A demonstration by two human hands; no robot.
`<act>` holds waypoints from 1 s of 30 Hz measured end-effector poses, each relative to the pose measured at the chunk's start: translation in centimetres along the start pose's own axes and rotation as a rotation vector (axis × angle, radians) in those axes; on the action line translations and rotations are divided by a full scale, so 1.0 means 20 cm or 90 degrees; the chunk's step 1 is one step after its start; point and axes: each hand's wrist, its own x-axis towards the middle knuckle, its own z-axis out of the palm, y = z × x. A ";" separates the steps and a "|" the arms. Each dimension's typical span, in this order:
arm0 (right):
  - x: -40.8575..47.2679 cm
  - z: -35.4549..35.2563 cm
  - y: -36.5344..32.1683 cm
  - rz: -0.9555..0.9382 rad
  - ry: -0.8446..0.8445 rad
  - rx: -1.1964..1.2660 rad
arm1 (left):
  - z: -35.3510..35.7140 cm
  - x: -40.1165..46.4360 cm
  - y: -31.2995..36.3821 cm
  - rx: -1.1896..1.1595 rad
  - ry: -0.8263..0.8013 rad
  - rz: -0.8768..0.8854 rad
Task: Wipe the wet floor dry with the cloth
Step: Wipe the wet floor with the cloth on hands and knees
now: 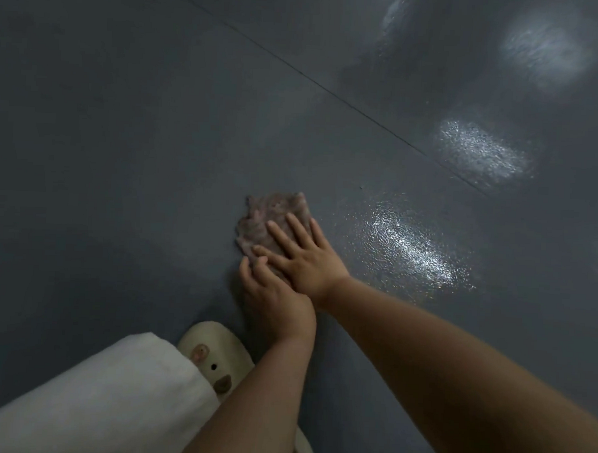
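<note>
Person seen from the head-worn camera. Both forearms are bare, with no sleeve reaching the wrists; the left hand (277,304) and right hand (306,257) carry no gloves, rings or watch. The near leg is covered by a pale, off-white trouser leg (88,398) of soft, loose fabric. Below its hem shows a cream-coloured slipper (216,356) with a rounded toe, bearing small decorative charms and a round vent hole on top.

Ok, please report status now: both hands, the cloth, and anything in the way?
Right hand flat on mottled brownish cloth, left hand at its near edge. Glossy wet patch right of cloth. Cream slipper nearby, not blocking.
</note>
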 end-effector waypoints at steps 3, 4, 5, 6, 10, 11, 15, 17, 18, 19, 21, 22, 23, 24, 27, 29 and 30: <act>-0.06 0.02 -0.01 0.075 0.048 0.043 | -0.02 -0.06 -0.03 0.064 -0.065 0.033; -0.07 0.02 0.00 0.104 0.068 0.049 | -0.03 -0.08 -0.04 0.092 -0.096 0.043; -0.08 0.03 0.02 0.144 0.095 0.056 | -0.03 -0.10 -0.05 0.129 -0.136 0.052; -0.10 0.04 0.05 0.205 0.100 0.084 | -0.04 -0.12 -0.06 0.173 -0.182 0.062; -0.26 0.08 0.18 0.428 0.134 0.155 | -0.06 -0.15 -0.09 0.323 -0.345 0.144; -0.31 0.10 0.20 0.467 0.136 0.172 | -0.06 -0.15 -0.09 0.357 -0.366 0.170; -0.57 0.19 0.28 0.609 0.144 0.217 | -0.08 -0.17 -0.09 0.480 -0.408 0.243; -0.71 0.25 0.31 0.664 0.133 0.236 | -0.09 -0.18 -0.10 0.526 -0.421 0.260; -0.77 0.27 0.32 0.692 0.126 0.242 | -0.09 -0.18 -0.10 0.546 -0.427 0.265; -0.84 0.29 0.33 0.722 0.120 0.250 | -0.10 -0.18 -0.10 0.562 -0.432 0.265; -0.95 0.34 0.32 0.785 0.114 0.269 | -0.10 -0.18 -0.10 0.581 -0.442 0.259; -1.00 0.35 0.31 0.818 0.115 0.282 | -0.11 -0.18 -0.10 0.587 -0.446 0.258; -1.04 0.37 0.29 0.849 0.120 0.299 | -0.10 -0.18 -0.10 0.589 -0.449 0.255; -1.06 0.38 0.28 0.873 0.127 0.318 | -0.10 -0.18 -0.10 0.586 -0.452 0.251; -1.04 0.38 0.26 0.907 0.143 0.359 | -0.09 -0.18 -0.10 0.553 -0.456 0.229; -0.97 0.36 0.25 0.918 0.133 0.376 | -0.08 -0.17 -0.11 0.546 -0.454 0.227; -0.94 0.34 0.24 0.911 0.128 0.376 | -0.07 -0.17 -0.11 0.543 -0.453 0.225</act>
